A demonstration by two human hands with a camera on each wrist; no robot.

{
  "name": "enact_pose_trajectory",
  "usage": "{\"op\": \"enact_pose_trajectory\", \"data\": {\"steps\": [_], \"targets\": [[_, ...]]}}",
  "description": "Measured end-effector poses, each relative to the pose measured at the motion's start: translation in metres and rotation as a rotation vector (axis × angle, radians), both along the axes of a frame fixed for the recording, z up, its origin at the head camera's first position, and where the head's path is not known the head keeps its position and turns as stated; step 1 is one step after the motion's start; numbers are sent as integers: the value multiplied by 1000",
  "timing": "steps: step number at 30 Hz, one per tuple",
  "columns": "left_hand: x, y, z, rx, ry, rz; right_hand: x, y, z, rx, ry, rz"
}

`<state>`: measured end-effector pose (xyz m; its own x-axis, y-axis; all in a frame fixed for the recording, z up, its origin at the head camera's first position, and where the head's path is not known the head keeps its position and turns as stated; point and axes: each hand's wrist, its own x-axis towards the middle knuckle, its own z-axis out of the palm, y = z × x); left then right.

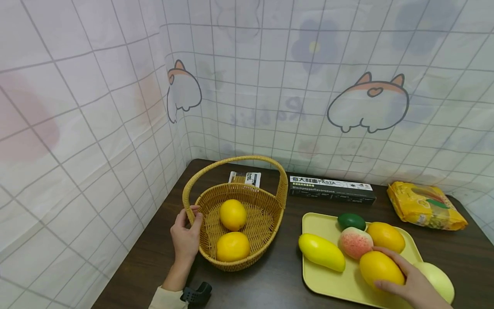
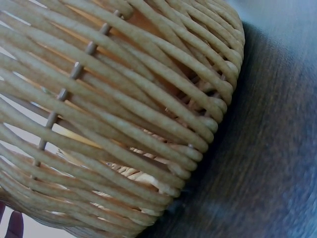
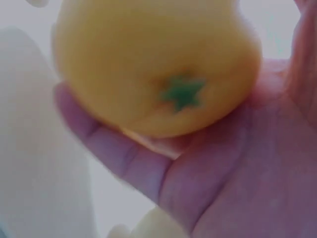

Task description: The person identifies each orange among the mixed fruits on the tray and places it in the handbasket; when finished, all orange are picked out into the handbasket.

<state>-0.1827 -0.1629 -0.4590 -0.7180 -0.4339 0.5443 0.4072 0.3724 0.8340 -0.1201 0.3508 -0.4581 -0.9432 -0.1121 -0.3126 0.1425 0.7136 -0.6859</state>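
My left hand [image 1: 187, 234] grips the left side of a woven basket [image 1: 279, 206] where its handle meets the rim. Inside lie two yellow-orange fruits, one orange [image 1: 233, 214] behind another [image 1: 233, 246]. The left wrist view is filled by the basket's woven side [image 2: 114, 99]. Over a yellow tray [image 1: 314, 283], my right hand [image 1: 409, 281] holds an orange [image 1: 380, 269]. Its green star-shaped stem mark [image 3: 183, 93] shows in the right wrist view, with fingers curled round the fruit. Beside it are a peach [image 1: 356, 243], a yellow mango [image 1: 322, 252] and another orange-yellow fruit [image 1: 386, 237].
A dark green fruit [image 1: 351, 222] and a pale green one [image 1: 436, 281] are also on the tray. Along the back stand a small packet [image 1: 245, 178], a black pasta box [image 1: 332, 189] and a yellow bag [image 1: 426, 206]. A patterned cloth wall [image 1: 247, 86] borders the dark table [image 1: 266, 287].
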Motion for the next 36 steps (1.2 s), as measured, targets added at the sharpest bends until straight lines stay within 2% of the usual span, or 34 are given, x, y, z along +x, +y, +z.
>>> {"op": "enact_pose_trajectory", "data": {"steps": [4, 12, 15, 19, 24, 30, 36], "targets": [[0, 0, 0, -2, -2, 2, 0, -3, 4, 0, 58, -75], [1, -1, 1, 7, -13, 10, -3, -22, -1, -109, 276, -165], [1, -1, 2, 8, -21, 9, -5, -33, -2, -133, 370, -169], [0, 0, 1, 12, -22, 2, -5, -53, 4, -204, 467, -132], [0, 1, -1, 21, 0, -2, -6, -82, 13, -278, 497, -87], [-1, 1, -1, 30, 10, -18, -12, -109, 21, -182, 523, -87], [-1, 0, -1, 37, 11, -14, -21, -126, 25, -162, 520, -75]]}}
